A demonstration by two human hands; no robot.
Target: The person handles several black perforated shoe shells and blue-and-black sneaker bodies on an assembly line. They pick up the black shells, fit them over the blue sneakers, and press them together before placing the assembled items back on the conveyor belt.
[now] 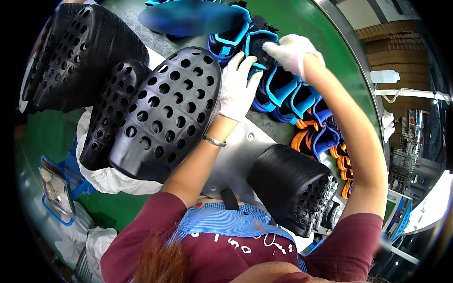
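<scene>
My left hand [238, 87], in a white glove, reaches forward with its fingers apart, their tips at the side of a black and blue shoe [264, 35]. My right hand [293, 54], also gloved in white, is curled at that shoe's opening from the right. A dark piece with small holes [259, 47] shows inside the opening. What the right fingers grip, if anything, is hidden. Just left of my left forearm stands a large stack of black perforated plastic shoe inserts [165, 113]. Another stack of black inserts [283, 181] lies between my arms.
More black inserts [89, 56] are stacked at far left. Several blue-trimmed shoes [281, 89] and orange-trimmed shoes [306, 139] line the right side of the metal table [231, 162]. A green belt [325, 47] runs beyond them. A white bottle [384, 76] lies at the right edge.
</scene>
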